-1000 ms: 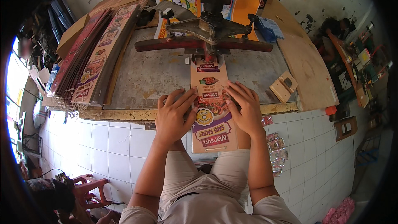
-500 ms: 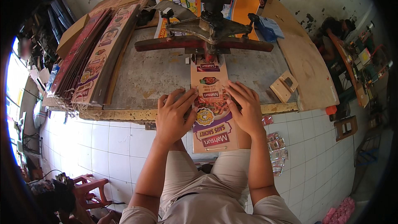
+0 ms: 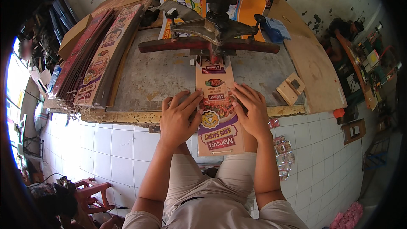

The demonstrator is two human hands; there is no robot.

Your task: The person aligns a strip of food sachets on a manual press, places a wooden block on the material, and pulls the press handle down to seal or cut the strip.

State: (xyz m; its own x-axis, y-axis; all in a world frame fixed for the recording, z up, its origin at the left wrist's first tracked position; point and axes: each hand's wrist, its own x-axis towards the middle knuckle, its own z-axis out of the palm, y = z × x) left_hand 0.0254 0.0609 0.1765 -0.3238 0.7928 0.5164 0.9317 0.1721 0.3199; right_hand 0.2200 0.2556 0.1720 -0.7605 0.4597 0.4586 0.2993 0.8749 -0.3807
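the long printed card strip (image 3: 217, 110) lies flat on the tabletop (image 3: 161, 80), its far end tucked under the press head (image 3: 215, 34) and its near end overhanging the tabletop's front edge. it looks light, thin and bendy, likely to slide, so the long side edges seem the best hold. left hand (image 3: 178, 121) lies spread at the strip's left edge, fingers flat, pressing rather than gripping. right hand (image 3: 252, 112) mirrors it on the right edge, palm down, clenching nothing. a stack of similar strips (image 3: 99, 55) sits well left of the press.
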